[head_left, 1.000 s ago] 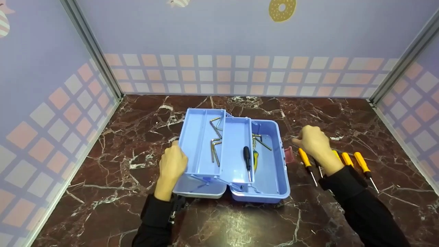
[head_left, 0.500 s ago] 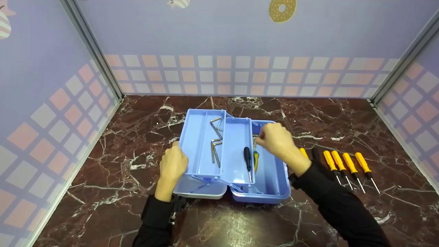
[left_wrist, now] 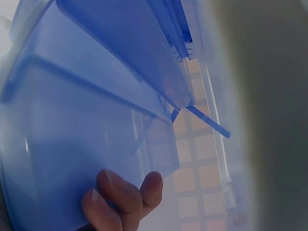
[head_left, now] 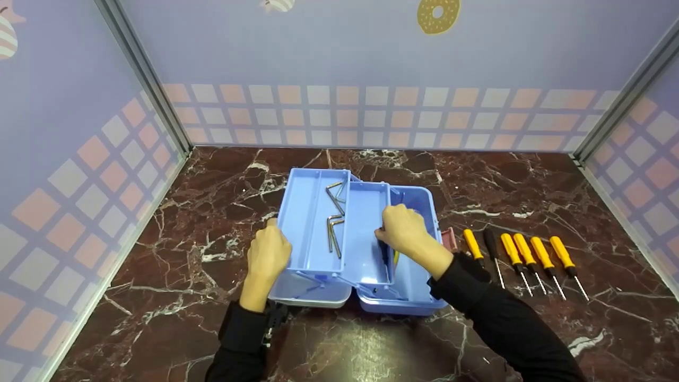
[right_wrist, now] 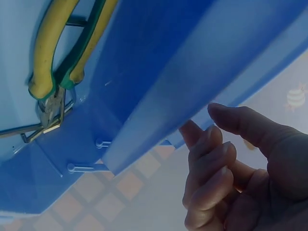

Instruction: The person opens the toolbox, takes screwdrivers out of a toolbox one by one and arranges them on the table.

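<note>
An open light-blue toolbox (head_left: 440,286) has its stepped trays spread out. My left hand (head_left: 268,254) grips the left edge of the upper tray (head_left: 296,223); in the left wrist view its fingers (left_wrist: 115,192) curl against the outside. My right hand (head_left: 408,231) is over the right edge of the middle tray (head_left: 366,223), at the handle of a black screwdriver (head_left: 385,257) lying there. In the right wrist view its fingers are bent at the tray's wall, the index fingertip hidden behind it. Yellow-green pliers (right_wrist: 45,62) lie in the box bottom.
Several bent hex keys (head_left: 334,239) lie in the upper tray. More L-shaped keys (right_wrist: 29,132) are beside the pliers. On the marble-patterned table (head_left: 212,329), right of the red latch (head_left: 449,240), are a row of yellow-handled screwdrivers (head_left: 561,253) and a black-handled screwdriver (head_left: 490,244).
My right hand has moved left from above the loose screwdrivers, across the toolbox, to the black screwdriver in the middle tray. The left hand stays on the upper tray.
</note>
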`<state>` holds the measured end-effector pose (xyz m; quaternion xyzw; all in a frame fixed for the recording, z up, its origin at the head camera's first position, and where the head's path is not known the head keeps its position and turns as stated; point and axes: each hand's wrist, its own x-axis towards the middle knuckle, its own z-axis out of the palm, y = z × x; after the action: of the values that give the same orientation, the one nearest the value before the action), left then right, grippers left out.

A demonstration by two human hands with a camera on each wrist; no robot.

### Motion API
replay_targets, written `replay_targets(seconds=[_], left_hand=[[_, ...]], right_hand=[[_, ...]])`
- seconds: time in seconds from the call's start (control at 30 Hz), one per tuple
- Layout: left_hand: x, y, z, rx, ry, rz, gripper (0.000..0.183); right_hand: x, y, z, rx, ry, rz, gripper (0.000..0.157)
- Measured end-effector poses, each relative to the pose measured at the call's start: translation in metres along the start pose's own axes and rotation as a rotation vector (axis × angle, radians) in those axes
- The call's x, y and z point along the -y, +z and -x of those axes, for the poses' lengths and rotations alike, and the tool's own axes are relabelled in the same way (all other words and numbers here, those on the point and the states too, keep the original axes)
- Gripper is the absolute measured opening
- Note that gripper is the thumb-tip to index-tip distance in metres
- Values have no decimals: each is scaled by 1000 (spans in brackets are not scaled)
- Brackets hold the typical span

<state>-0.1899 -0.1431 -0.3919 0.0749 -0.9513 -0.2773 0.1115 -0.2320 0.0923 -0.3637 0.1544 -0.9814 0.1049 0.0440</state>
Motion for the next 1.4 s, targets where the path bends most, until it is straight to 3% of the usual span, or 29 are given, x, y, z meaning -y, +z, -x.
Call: replay_targets(seconds=[0.37,0.83,1.2,1.4], left_hand=[[0,0,0,0,3,2,20],[0,0,0,3,5,3,23],[0,-1,-1,-5,10,10,24],[0,0,-1,2,2,17,25]], right_hand=[[7,10,3,56,4,71,25],[20,20,3,4,-14,109,25],[14,11,3,29,-24,-148,38],[9,5,2,22,-78,-314,20]])
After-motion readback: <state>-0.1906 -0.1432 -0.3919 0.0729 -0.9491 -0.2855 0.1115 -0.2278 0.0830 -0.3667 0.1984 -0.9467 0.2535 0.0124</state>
